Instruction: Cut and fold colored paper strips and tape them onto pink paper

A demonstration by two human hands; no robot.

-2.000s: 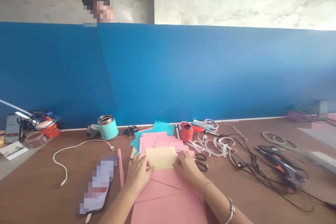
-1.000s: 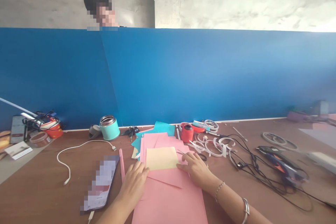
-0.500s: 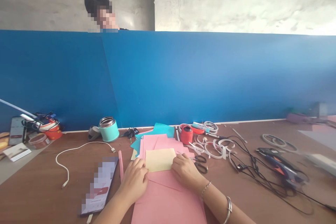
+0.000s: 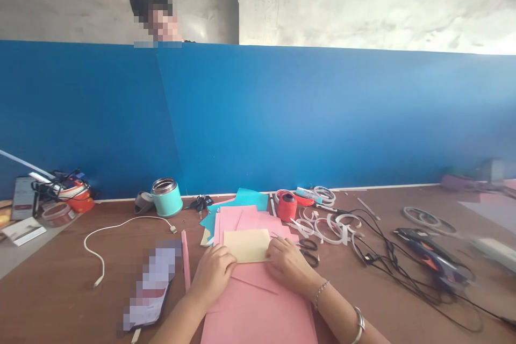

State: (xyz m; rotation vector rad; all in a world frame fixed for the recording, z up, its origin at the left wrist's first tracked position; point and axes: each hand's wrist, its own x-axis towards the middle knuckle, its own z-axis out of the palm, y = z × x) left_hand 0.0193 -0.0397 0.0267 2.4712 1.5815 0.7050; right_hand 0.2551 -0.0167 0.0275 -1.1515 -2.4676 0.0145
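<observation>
head view, as it reaches me from afar: a pale yellow paper [image 4: 246, 246] lies flat, just below the centre of the frame, on top of pink sheets [image 4: 258, 314] that run down to the bottom edge. the left hand [image 4: 213, 270] is half curled, its fingertips at the paper's lower left corner; the right hand [image 4: 288, 262] is bent likewise along the right edge — i can't tell whether either one pinches the paper or only presses it down.

just right of the right hand i see the black handles of scissors [image 4: 309, 261]. above them sits a red spool [image 4: 286, 207], with curled white strips [image 4: 328, 227] beside it. left of the left hand, a narrow pink strip [image 4: 186, 259] and a phone [image 4: 152, 287] lie on the brown table [image 4: 60, 295]. blue paper [image 4: 252, 199] shows behind the pink stack — a turquoise jar [image 4: 166, 202] stands to its left.
</observation>
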